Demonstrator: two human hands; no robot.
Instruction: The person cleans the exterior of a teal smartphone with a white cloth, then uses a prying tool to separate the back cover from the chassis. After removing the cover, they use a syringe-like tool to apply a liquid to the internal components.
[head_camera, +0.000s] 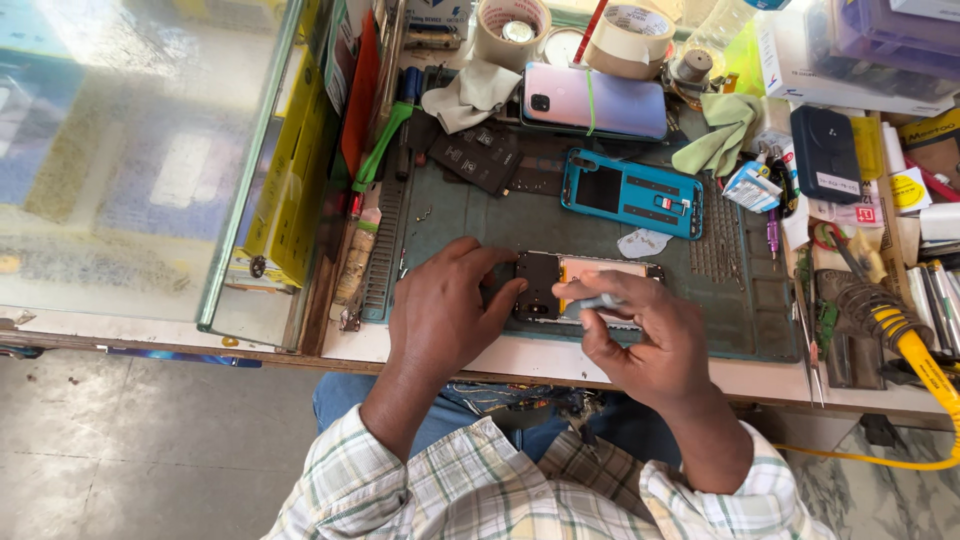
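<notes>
Opened phone lies flat on green mat near front edge of bench, back cover off, long axis left-right. Dark plate over its left end, yellowish battery area in middle. Small grey tool lies across phone's lower right part, mostly hidden by fingers.

Counts: two hands at centre, one opened phone, one blue frame, one pink phone, two tape rolls at top, two cloths.
</notes>
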